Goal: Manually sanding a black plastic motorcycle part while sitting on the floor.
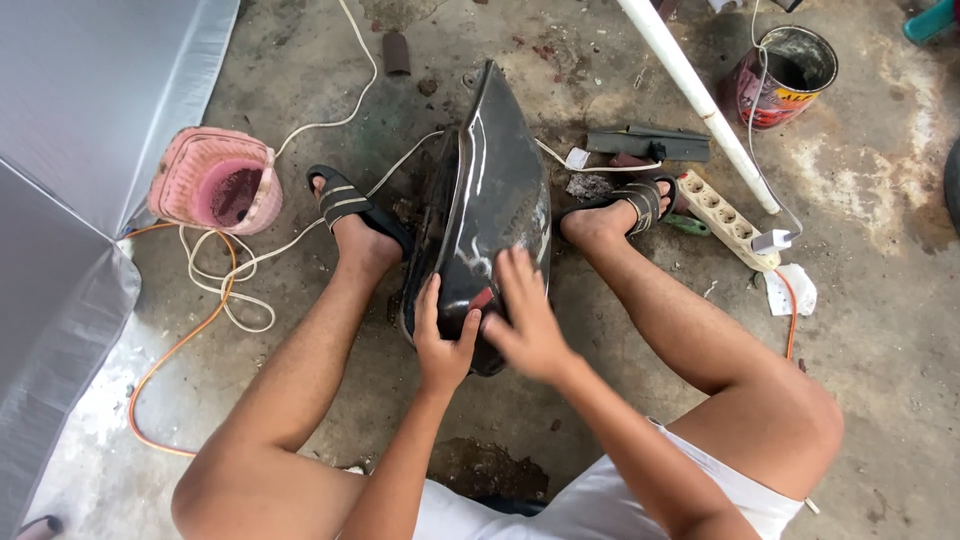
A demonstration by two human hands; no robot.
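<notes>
Concrete floor; hands hide the dark tank's near end.

The tank is glossy black. Sandals are black with pale stripes, shorts white. A pink basket sits by cream and orange cords; the power strip is cream, the tin red, the floor stained grey.

Red-labelled round tin, upper right
</notes>
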